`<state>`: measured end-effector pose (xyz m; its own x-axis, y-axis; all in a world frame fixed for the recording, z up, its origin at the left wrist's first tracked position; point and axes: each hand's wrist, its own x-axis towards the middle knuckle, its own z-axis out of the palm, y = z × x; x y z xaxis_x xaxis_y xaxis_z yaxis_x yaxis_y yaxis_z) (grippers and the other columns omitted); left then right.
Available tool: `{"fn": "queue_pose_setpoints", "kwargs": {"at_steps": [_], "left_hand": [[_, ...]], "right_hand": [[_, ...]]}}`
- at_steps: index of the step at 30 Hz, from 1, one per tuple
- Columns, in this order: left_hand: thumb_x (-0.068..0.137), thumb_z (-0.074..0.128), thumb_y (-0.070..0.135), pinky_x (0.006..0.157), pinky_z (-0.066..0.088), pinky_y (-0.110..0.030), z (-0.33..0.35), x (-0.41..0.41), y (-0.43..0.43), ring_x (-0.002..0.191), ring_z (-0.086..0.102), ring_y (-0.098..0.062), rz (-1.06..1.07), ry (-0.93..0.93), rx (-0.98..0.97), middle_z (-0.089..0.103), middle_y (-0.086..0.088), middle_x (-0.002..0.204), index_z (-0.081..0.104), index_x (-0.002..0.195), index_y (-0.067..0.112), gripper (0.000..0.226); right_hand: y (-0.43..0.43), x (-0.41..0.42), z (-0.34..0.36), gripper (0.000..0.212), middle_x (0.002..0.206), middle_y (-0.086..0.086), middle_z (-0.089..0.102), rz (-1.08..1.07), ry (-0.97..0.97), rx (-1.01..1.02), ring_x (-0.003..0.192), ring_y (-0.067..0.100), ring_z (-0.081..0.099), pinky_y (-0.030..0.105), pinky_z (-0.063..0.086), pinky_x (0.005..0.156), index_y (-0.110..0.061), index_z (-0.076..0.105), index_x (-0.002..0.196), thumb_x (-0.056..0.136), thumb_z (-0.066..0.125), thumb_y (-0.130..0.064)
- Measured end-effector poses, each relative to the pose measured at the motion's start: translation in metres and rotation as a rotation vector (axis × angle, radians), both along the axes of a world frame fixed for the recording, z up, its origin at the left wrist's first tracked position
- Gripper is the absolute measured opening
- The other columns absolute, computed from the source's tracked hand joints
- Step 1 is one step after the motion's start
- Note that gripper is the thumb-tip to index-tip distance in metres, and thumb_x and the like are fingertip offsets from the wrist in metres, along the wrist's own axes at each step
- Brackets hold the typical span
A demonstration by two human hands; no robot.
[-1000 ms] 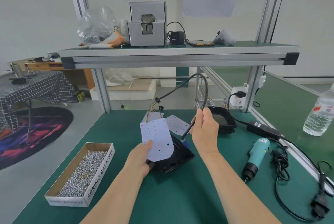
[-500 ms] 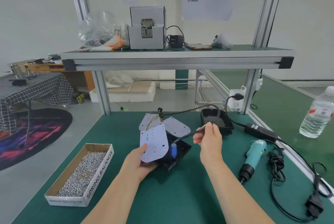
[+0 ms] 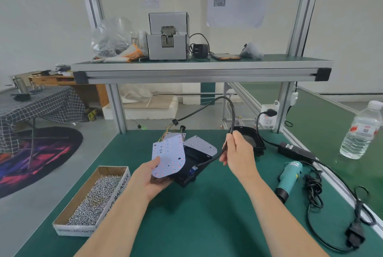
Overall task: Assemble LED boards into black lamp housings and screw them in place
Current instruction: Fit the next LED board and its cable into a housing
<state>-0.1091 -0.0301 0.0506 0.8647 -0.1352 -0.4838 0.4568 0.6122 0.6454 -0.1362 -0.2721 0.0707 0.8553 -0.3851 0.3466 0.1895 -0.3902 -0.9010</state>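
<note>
My left hand (image 3: 149,180) grips the near edge of a white LED board (image 3: 169,158), tilted up over a black lamp housing (image 3: 191,165) on the green bench. My right hand (image 3: 238,153) pinches a black cable (image 3: 224,103) that arcs up and back toward the coloured wires at the board's far end. The cable's lower end runs down to a blue connector (image 3: 193,168) at the housing. A second LED board (image 3: 200,145) lies behind the housing. Another black housing (image 3: 251,138) sits at the back right.
A cardboard box of screws (image 3: 93,198) sits near left. A teal electric screwdriver (image 3: 289,179), its power adapter (image 3: 295,150) and coiled cord lie at right. A water bottle (image 3: 361,132) stands far right. The upper shelf (image 3: 196,70) holds a screw feeder.
My right hand has lifted the cable, so its loop arcs high again. My left hand still holds the board tilted over the housing.
</note>
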Motion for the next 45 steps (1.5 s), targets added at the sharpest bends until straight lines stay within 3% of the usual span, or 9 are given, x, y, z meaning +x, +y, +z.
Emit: {"fn": "queue_pose_setpoints", "kwargs": {"at_steps": [8, 17, 27, 30, 32, 34, 38, 43, 45], "left_hand": [[0.099, 0.057, 0.011, 0.069, 0.053, -0.049, 0.017, -0.009, -0.004, 0.089, 0.070, -0.030, -0.016, -0.117, 0.085, 0.075, -0.013, 0.100, 0.062, 0.108, 0.004, 0.012], [0.100, 0.056, 0.012, 0.074, 0.052, -0.050, 0.022, -0.017, -0.004, 0.090, 0.067, -0.031, -0.008, -0.104, 0.116, 0.071, -0.014, 0.104, 0.060, 0.110, 0.006, 0.013], [0.099, 0.055, 0.011, 0.082, 0.051, -0.056, 0.039, -0.021, -0.006, 0.095, 0.067, -0.038, 0.004, -0.121, -0.053, 0.068, -0.021, 0.113, 0.057, 0.122, 0.002, 0.024], [0.099, 0.055, 0.008, 0.086, 0.050, -0.057, 0.048, -0.021, -0.006, 0.096, 0.066, -0.040, 0.028, -0.149, -0.103, 0.066, -0.024, 0.115, 0.056, 0.122, -0.001, 0.025], [0.099, 0.055, 0.006, 0.081, 0.054, -0.058, 0.052, -0.022, -0.005, 0.096, 0.066, -0.039, 0.035, -0.164, -0.119, 0.066, -0.024, 0.115, 0.057, 0.119, -0.002, 0.022], [0.098, 0.055, 0.004, 0.067, 0.061, -0.055, 0.055, -0.023, -0.005, 0.092, 0.068, -0.037, 0.046, -0.182, -0.127, 0.069, -0.021, 0.110, 0.058, 0.113, -0.003, 0.016], [0.096, 0.061, 0.003, 0.062, 0.060, -0.056, 0.052, -0.025, -0.009, 0.097, 0.068, -0.036, 0.110, -0.178, -0.175, 0.067, -0.022, 0.110, 0.060, 0.107, -0.003, 0.013], [0.095, 0.061, 0.004, 0.075, 0.061, -0.047, 0.045, -0.031, -0.015, 0.087, 0.074, -0.029, 0.093, -0.230, -0.183, 0.073, -0.017, 0.107, 0.063, 0.113, -0.002, 0.019], [0.095, 0.061, 0.005, 0.081, 0.060, -0.047, 0.045, -0.032, -0.011, 0.089, 0.074, -0.028, 0.091, -0.247, -0.187, 0.074, -0.016, 0.109, 0.063, 0.114, -0.001, 0.021]], "right_hand": [[0.004, -0.002, 0.019, 0.030, 0.065, 0.017, 0.065, -0.010, -0.010, -0.117, 0.044, 0.008, 0.063, 0.021, 0.051, 0.046, 0.000, 0.048, 0.080, 0.104, 0.050, -0.017], [0.005, -0.020, 0.058, 0.024, 0.081, 0.008, 0.055, 0.144, -0.226, -0.768, 0.071, 0.029, 0.063, 0.045, 0.051, 0.073, -0.003, 0.055, 0.079, 0.101, 0.057, -0.012], [0.023, -0.025, 0.071, 0.035, 0.086, 0.004, 0.055, 0.307, 0.011, -0.941, 0.081, 0.024, 0.051, 0.036, 0.043, 0.078, -0.009, 0.055, 0.071, 0.097, 0.063, -0.030], [0.025, -0.021, 0.049, 0.015, 0.113, -0.003, 0.050, 0.305, -0.080, -0.712, 0.110, 0.016, 0.045, 0.019, 0.037, 0.097, -0.016, 0.069, 0.098, 0.092, 0.069, -0.030], [0.029, -0.026, 0.041, 0.037, 0.127, -0.008, 0.046, 0.254, -0.139, -0.239, 0.115, 0.005, 0.046, 0.007, 0.034, 0.095, -0.031, 0.060, 0.126, 0.091, 0.070, -0.032], [0.032, -0.029, 0.034, 0.051, 0.135, -0.009, 0.046, 0.197, -0.113, 0.251, 0.107, -0.001, 0.052, 0.018, 0.045, 0.086, -0.040, 0.050, 0.133, 0.084, 0.064, -0.037], [0.041, -0.034, 0.015, 0.069, 0.143, 0.007, 0.050, 0.373, 0.172, 0.604, 0.115, 0.023, 0.064, 0.031, 0.056, 0.062, -0.028, 0.039, 0.144, 0.082, 0.045, 0.001], [0.058, -0.040, -0.001, 0.041, 0.107, 0.014, 0.066, 0.650, 0.282, 0.390, 0.092, 0.019, 0.068, 0.039, 0.059, 0.089, -0.019, 0.053, 0.126, 0.093, 0.054, 0.005], [0.050, -0.034, -0.005, 0.021, 0.101, 0.015, 0.063, 0.464, 0.258, -0.096, 0.084, 0.023, 0.059, 0.039, 0.057, 0.083, -0.013, 0.058, 0.108, 0.096, 0.050, 0.001]]}}
